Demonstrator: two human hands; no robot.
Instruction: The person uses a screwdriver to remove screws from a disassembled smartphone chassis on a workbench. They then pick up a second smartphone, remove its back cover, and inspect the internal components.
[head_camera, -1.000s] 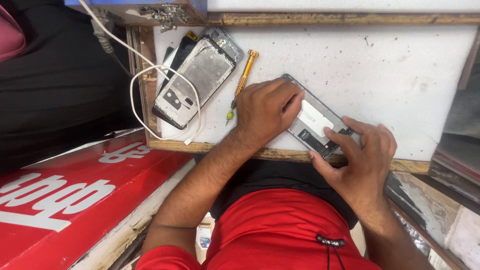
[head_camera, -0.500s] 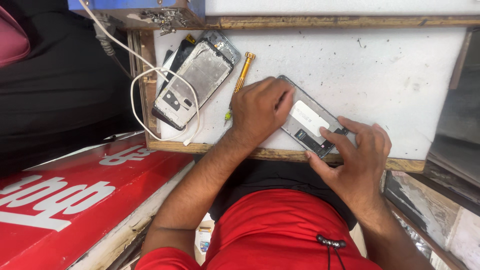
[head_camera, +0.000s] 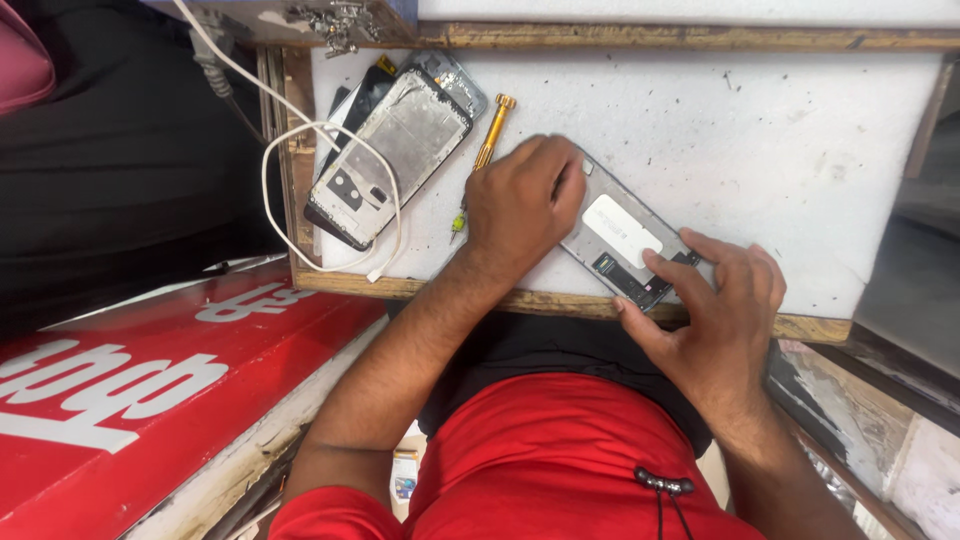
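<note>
An opened phone (head_camera: 622, 238) with its back off lies at a slant on the white foam board (head_camera: 780, 140), showing a white label and dark parts. My left hand (head_camera: 520, 200) lies curled over its upper end and holds it down. My right hand (head_camera: 722, 310) grips the lower end, with fingertips on the inner face and the thumb at the edge near the board's front. Whatever is under my left palm is hidden.
A stack of grey phone frames and covers (head_camera: 400, 150) lies at the board's left, with a white cable (head_camera: 290, 170) looped around it. A gold-handled screwdriver (head_camera: 486, 150) lies beside my left hand. A red signboard (head_camera: 150, 390) leans at lower left. A wooden rim (head_camera: 560, 300) edges the board.
Both hands stay on the phone. My right fingers have crept slightly further onto its lower end.
</note>
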